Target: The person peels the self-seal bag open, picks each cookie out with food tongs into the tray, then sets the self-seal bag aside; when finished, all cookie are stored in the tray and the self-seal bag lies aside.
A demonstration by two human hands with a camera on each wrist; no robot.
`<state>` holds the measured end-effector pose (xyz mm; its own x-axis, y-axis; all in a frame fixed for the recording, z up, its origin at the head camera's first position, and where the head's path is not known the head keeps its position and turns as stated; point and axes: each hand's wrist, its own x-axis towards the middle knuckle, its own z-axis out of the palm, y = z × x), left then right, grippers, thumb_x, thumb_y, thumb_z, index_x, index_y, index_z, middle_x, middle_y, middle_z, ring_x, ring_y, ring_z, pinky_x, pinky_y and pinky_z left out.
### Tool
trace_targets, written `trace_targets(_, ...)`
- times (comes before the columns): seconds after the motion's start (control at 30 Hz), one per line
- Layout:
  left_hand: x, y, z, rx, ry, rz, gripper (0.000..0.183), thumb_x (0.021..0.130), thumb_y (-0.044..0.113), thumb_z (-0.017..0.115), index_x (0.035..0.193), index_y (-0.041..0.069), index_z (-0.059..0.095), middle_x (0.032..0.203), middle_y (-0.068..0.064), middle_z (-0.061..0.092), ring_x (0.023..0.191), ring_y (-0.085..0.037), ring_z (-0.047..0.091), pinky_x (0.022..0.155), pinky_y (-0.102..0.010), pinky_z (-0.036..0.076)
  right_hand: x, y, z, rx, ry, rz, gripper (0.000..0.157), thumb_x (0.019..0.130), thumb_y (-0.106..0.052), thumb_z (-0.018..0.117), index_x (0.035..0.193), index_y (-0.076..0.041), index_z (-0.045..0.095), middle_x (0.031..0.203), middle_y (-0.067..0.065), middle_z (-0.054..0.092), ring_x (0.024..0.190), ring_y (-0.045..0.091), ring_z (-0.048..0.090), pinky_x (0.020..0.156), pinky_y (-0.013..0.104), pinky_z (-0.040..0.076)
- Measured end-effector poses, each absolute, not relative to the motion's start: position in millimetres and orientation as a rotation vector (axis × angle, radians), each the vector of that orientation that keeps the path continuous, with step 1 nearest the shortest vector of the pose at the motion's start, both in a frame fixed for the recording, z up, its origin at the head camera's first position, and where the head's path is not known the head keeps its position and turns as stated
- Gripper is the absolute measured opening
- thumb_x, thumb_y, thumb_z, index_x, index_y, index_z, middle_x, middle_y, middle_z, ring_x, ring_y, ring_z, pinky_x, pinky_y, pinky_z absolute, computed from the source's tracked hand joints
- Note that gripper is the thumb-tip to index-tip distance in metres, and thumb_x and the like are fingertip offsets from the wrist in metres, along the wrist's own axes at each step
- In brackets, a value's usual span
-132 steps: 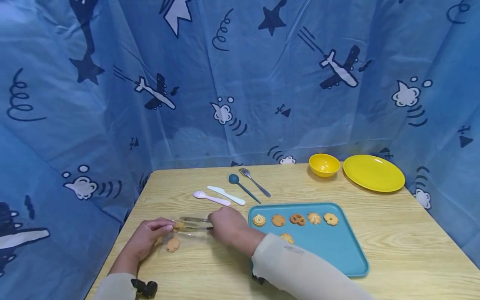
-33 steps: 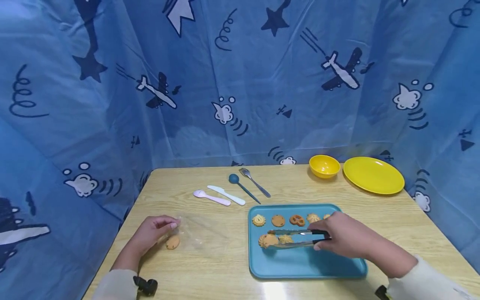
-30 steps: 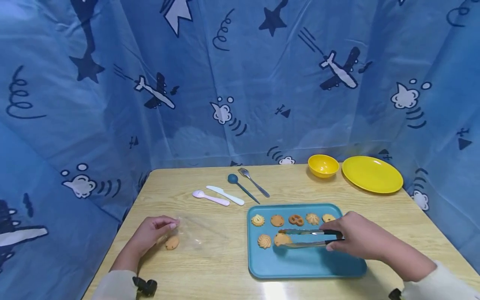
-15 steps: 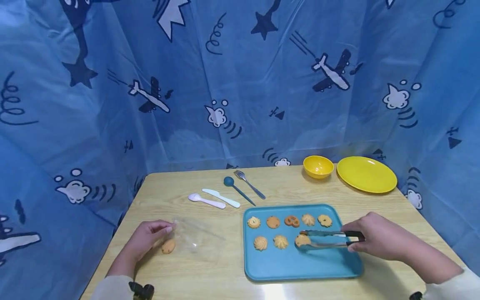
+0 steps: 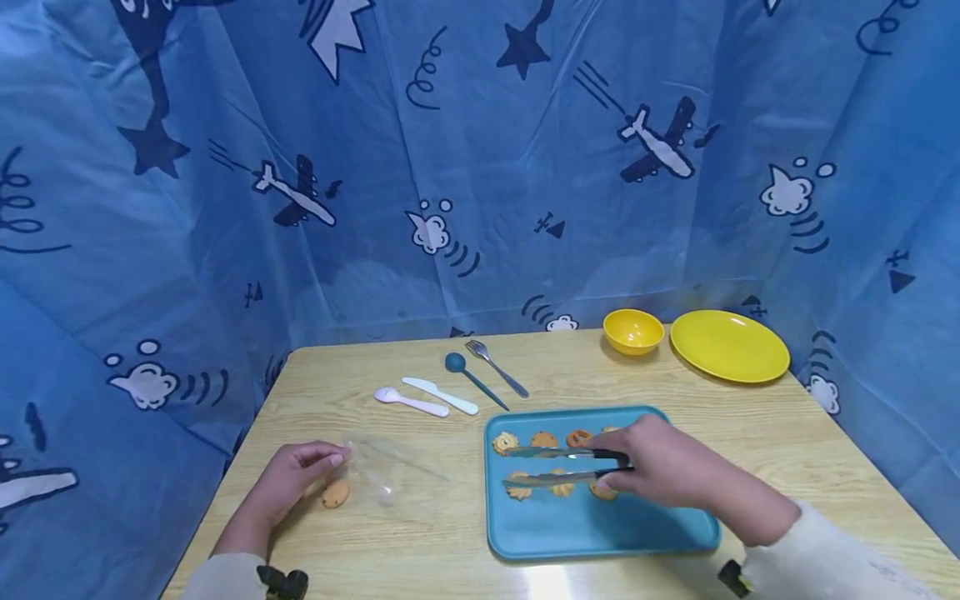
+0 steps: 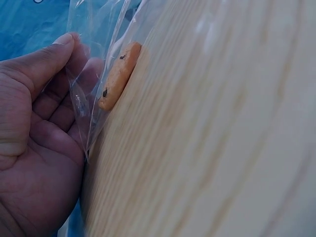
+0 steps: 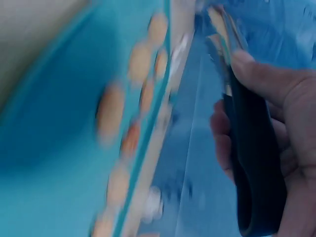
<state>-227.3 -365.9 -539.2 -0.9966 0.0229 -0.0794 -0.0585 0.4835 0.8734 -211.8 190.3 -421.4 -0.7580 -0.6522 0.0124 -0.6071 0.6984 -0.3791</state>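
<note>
My left hand (image 5: pixel 288 483) pinches the edge of a clear plastic bag (image 5: pixel 386 471) on the table. Inside the bag lies one round cookie (image 5: pixel 335 492) with dark specks, seen edge-on in the left wrist view. Over the teal tray (image 5: pixel 577 543), my right hand (image 5: pixel 667 462) grips metal tongs (image 7: pixel 247 148) by their dark handles. The tong arms point left and stand apart, nothing held between their tips. Below them are a swirl cookie (image 5: pixel 517 492), a star-shaped cookie (image 5: pixel 562 490) and a round cookie (image 5: pixel 602 492). Behind runs a row of several cookies, its right end hidden by my hand.
Behind the bag lie a pale pink spoon (image 5: pixel 412 402), a white knife (image 5: pixel 442 395), a dark teal spoon (image 5: pixel 476 382) and a fork (image 5: pixel 497 369). A yellow bowl (image 5: pixel 633 333) and yellow plate (image 5: pixel 727 346) stand at the back right, before a blue curtain (image 5: pixel 480 167).
My right hand carried a round cookie in the tongs from the bag to the tray and released it right of the star-shaped one. The tongs then swung left. My left hand stayed on the bag.
</note>
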Motion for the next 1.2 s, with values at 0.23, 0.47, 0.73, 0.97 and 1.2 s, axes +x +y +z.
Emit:
trace_targets(0.23,-227.3,-367.3,-539.7,-0.031,2.615,1.581,0.030,0.095,0.034,0.072,0.113,0.010,0.077,0.126,-0.001,0.073,0.115,-0.002,0.064,0.098,-0.018,0.049,-209.7,89.2,-444.0,-1.261,2.913,-0.442,0.021,0.093,-0.031,0.076,0.114,-0.026,0.076,0.078,-0.018,0.068,0.057,-0.001,0.048,0.048,0.021,0.039)
trace_targets(0.47,-225.2,-368.2,-539.5,-0.024,2.612,1.613,0.030,0.097,0.031,0.071,0.115,0.008,0.076,0.126,-0.004,0.073,0.113,0.001,0.064,0.096,-0.016,0.049,-231.5,13.6,-467.9,-1.264,2.951,-0.210,0.009,0.095,-0.035,0.074,0.099,-0.028,0.072,0.067,-0.013,0.061,0.056,0.004,0.050,0.048,0.027,0.042)
trace_targets(0.73,-224.8,-365.2,-537.9,-0.035,2.586,1.636,0.033,0.097,0.032,0.070,0.117,0.007,0.076,0.127,-0.006,0.072,0.114,0.002,0.062,0.098,-0.015,0.048,-244.2,-34.0,-467.1,-1.387,2.901,-0.107,0.018,0.093,-0.038,0.076,0.107,-0.027,0.074,0.077,-0.012,0.069,0.061,0.002,0.054,0.057,0.028,0.050)
trace_targets(0.97,-224.5,-363.4,-538.4,-0.086,2.580,1.692,0.034,0.096,0.032,0.072,0.115,0.004,0.076,0.122,-0.005,0.074,0.110,-0.001,0.063,0.095,-0.017,0.051,-248.6,-54.5,-463.8,-1.459,2.859,-0.033,0.026,0.091,-0.039,0.078,0.112,-0.026,0.073,0.079,-0.013,0.071,0.062,0.001,0.056,0.061,0.027,0.052)
trace_targets(1.2,-225.2,-363.1,-539.1,-0.131,2.579,1.702,0.034,0.097,0.033,0.071,0.115,0.004,0.075,0.121,-0.003,0.074,0.107,-0.004,0.065,0.093,-0.018,0.051,-251.0,-66.7,-465.5,-1.411,2.816,-0.065,0.029,0.091,-0.040,0.078,0.115,-0.025,0.074,0.079,-0.012,0.070,0.060,0.001,0.053,0.059,0.024,0.050)
